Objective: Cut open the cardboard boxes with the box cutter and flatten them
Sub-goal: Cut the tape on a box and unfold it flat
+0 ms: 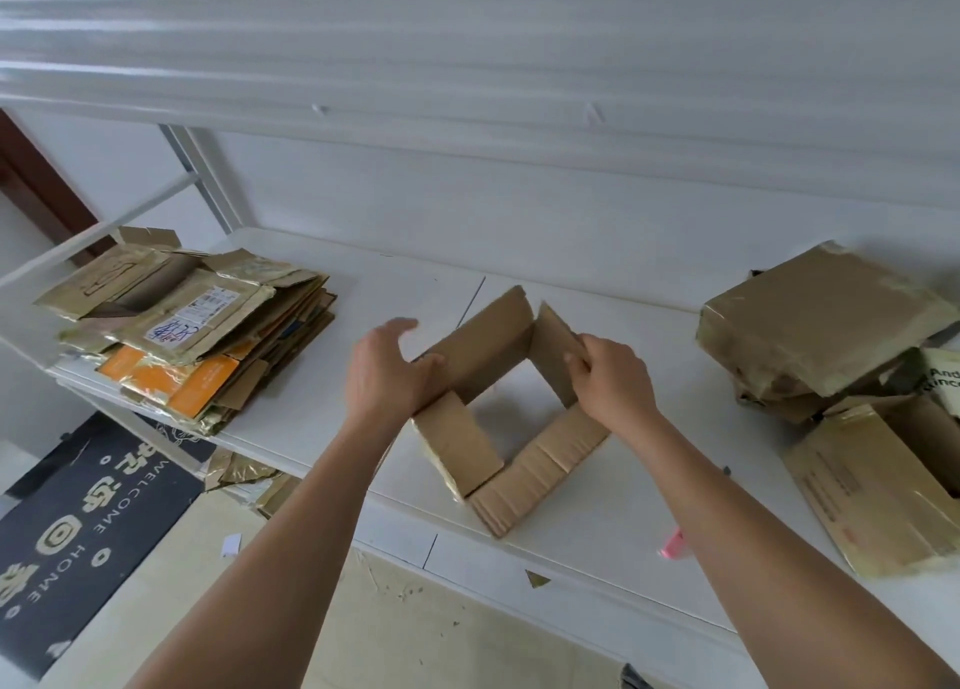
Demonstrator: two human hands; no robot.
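Observation:
A small brown cardboard box (540,459) with both ends open stands as a square sleeve on the white table (322,428); I can see the table through its hollow middle. My left hand (387,371) presses against its left corner, fingers spread over the top-left wall. My right hand (613,381) pinches the upper right wall. Something pink (672,545), perhaps the box cutter, lies on the table by my right forearm, partly hidden; neither hand touches it.
A pile of flattened taped boxes (192,335) lies at the table's left end. Taped, unflattened boxes (821,319) are stacked at the right, with an opened box (883,480) in front of them. A dark welcome mat (78,537) and cardboard scraps lie on the floor.

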